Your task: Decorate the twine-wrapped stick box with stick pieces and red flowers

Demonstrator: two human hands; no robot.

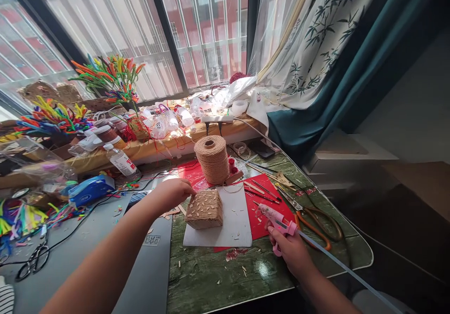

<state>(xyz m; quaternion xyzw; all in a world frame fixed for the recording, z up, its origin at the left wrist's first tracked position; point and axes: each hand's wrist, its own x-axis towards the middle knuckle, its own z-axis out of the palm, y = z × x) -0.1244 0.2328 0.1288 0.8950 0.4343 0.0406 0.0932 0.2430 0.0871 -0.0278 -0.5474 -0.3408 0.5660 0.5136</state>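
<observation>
A box wrapped in brown twine [204, 208], with small pale wood chips scattered on its top, sits on a white sheet [234, 220]. My left hand [180, 191] is at the box's far left top corner, its fingers bent together and the fingertips touching or just over the edge. Whatever they may pinch is too small to make out. To the right of the box, my right hand [286, 243] is wrapped round the handle of a pink hot glue gun [279, 221]. Its nozzle points left toward the box, and a long pale glue stick [337, 267] trails from its back.
A large spool of twine [212, 159] stands behind the box. Orange-handled scissors [312, 225] and thin tools lie right of the red sheet [260, 192]. Colourful pipe-cleaner bunches [112, 77] and plastic bottles [121, 159] crowd the windowsill side. Black scissors [35, 257] lie far left.
</observation>
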